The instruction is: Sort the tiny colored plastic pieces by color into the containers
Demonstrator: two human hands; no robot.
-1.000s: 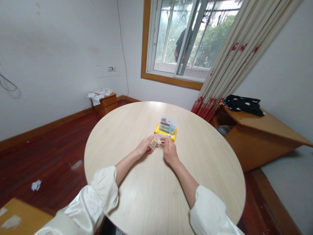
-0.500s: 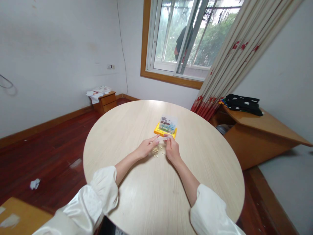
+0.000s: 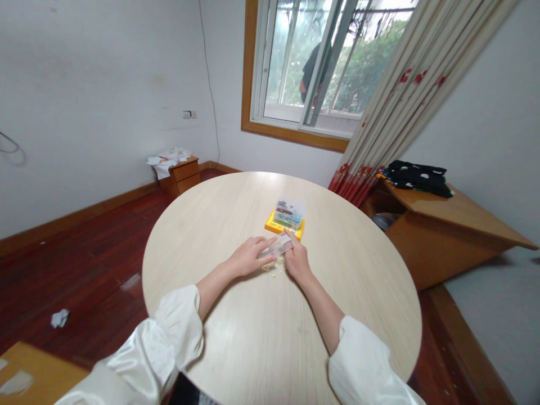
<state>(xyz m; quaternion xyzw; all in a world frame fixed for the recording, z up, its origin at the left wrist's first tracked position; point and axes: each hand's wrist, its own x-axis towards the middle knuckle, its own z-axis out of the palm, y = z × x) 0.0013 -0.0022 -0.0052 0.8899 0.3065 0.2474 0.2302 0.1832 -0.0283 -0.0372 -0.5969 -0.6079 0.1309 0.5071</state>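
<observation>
Between my hands is a small clear plastic box (image 3: 279, 246), tilted above the table. My left hand (image 3: 248, 256) grips its left end, and my right hand (image 3: 297, 260) holds its right end with the thumb along the edge. Small cream-coloured pieces (image 3: 269, 266) lie on the table just below the box, partly hidden by it and by my fingers. Right behind my hands sits a yellow flat box (image 3: 275, 225), with a clear case (image 3: 290, 211) of dark, blue and green contents on top of it.
The round pale wooden table (image 3: 261, 332) fills the middle. A black object (image 3: 185, 391) shows at its near edge. On the right a tilted wooden cabinet (image 3: 422, 242) carries black cloth (image 3: 419, 177). A person (image 3: 311, 73) is outside the window.
The clear box has turned from nearly edge-on to showing its broad face. My left hand has shifted slightly left and down, its fingers spread wider along the box.
</observation>
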